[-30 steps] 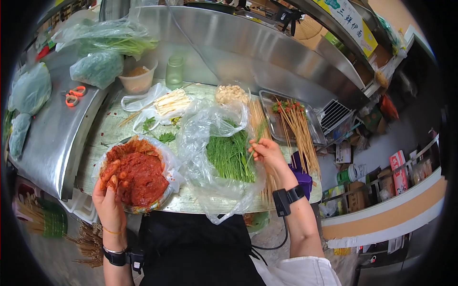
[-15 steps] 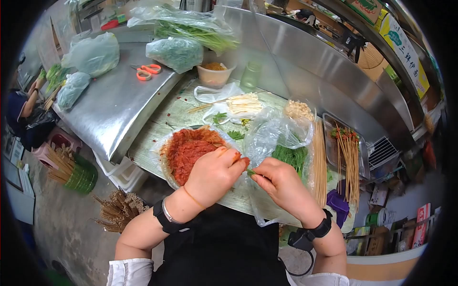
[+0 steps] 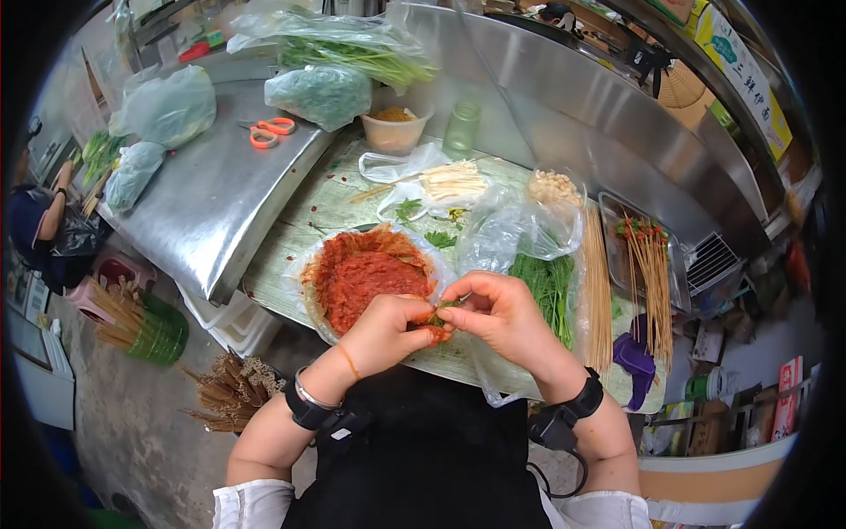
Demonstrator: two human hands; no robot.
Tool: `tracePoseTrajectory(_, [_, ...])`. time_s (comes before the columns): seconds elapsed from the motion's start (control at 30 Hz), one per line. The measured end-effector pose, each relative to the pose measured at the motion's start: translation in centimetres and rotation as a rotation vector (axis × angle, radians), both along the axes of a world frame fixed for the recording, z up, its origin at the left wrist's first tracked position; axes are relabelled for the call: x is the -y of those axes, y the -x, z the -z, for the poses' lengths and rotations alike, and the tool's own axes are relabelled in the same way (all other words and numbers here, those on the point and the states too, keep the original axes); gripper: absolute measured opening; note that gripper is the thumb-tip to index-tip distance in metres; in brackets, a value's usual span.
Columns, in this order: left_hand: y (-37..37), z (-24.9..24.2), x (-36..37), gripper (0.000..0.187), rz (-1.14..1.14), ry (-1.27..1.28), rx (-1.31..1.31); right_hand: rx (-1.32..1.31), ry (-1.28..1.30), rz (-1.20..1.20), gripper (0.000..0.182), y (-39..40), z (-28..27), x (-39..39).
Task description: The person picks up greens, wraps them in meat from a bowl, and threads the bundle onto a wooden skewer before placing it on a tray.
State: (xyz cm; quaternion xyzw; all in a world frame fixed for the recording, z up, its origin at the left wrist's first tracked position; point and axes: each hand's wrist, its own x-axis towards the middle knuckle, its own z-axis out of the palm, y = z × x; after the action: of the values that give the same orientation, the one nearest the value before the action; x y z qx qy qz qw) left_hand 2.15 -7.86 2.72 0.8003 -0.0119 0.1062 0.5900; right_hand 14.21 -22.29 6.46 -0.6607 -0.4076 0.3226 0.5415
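My left hand [image 3: 388,331], its fingertips smeared with red paste, pinches a small green herb bundle [image 3: 446,311] with red on it. Opposite it, my right hand [image 3: 500,319] grips the same bundle between thumb and fingers, so the two hands nearly touch. Just behind my left hand is a plastic-lined bowl [image 3: 310,304] of chopped red paste [image 3: 366,273]. Beyond my right hand, a transparent bag [image 3: 520,234] lies open with long green herbs [image 3: 545,291] spilling from it. Fingers hide part of the bundle.
Bare skewers [image 3: 598,300] lie on the right beside a metal tray [image 3: 608,212] with filled skewers [image 3: 648,273]. Enoki mushrooms [image 3: 451,181], a green glass [image 3: 462,130] and a tub [image 3: 394,132] stand behind. Orange scissors [image 3: 271,132] rest on the steel counter [image 3: 229,189]. Another person [image 3: 40,220] works at far left.
Both hands have come closer together and turned inward around the green herb. My right hand has shifted left and up. The view has moved slightly.
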Motion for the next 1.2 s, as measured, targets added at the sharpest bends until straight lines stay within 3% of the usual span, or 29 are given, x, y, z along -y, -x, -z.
tracePoseTrajectory(0.03, [0.1,0.1,-0.1,0.013,-0.034,-0.049,-0.014,0.001,-0.002,-0.005,0.011,-0.1,0.0,0.0])
tracePoseTrajectory(0.1, [0.2,0.1,-0.1,0.015,-0.073,-0.101,-0.025,0.255,-0.089,0.062,0.01,-0.4,0.1,-0.1])
tracePoseTrajectory(0.17, [0.7,0.4,0.1,0.016,-0.153,0.676,-0.155,0.241,-0.147,0.086,0.01,-0.1,1.3,-0.3])
tracePoseTrajectory(0.37, [0.8,2.2,0.2,0.015,-0.21,0.891,0.04,0.318,-0.28,0.091,0.017,1.4,2.9,-0.8])
tracePoseTrajectory(0.43, [0.8,1.6,0.5,0.017,-0.286,0.895,0.063,-0.186,-0.359,0.206,0.025,2.2,3.3,-1.0])
tracePoseTrajectory(0.47, [0.9,1.4,0.6,0.018,-0.362,0.905,0.085,-0.186,-0.36,0.204,0.025,2.2,3.7,-1.0])
tracePoseTrajectory(0.5, [1.0,1.6,0.7,0.018,-0.363,0.905,0.084,-0.35,-0.297,0.154,0.027,2.2,4.2,-1.0])
tracePoseTrajectory(0.53, [1.1,2.0,0.7,0.017,-0.351,0.863,0.08,-0.516,-0.23,0.107,0.029,2.2,4.7,-0.9])
tracePoseTrajectory(0.63, [1.2,2.5,1.2,0.016,-0.342,0.73,0.085,-0.614,-0.248,0.114,0.023,2.0,5.2,-1.0])
tracePoseTrajectory(0.8, [2.1,3.7,1.1,0.018,-0.328,0.365,0.098,-0.537,-0.225,0.169,0.014,2.6,6.0,-0.6])
tracePoseTrajectory(0.93, [4.1,3.5,-1.1,0.021,-0.405,0.3,-0.006,-0.468,-0.246,0.27,0.01,2.2,5.8,0.7])
tracePoseTrajectory(1.07, [5.6,4.3,-6.5,0.013,-0.71,-0.317,0.121,-0.406,-0.285,0.356,0.01,1.1,5.6,2.0])
tracePoseTrajectory(1.2, [4.9,3.0,-8.4,0.017,-0.719,-0.524,-0.083,-0.396,-0.308,0.365,0.01,0.7,5.9,2.2])
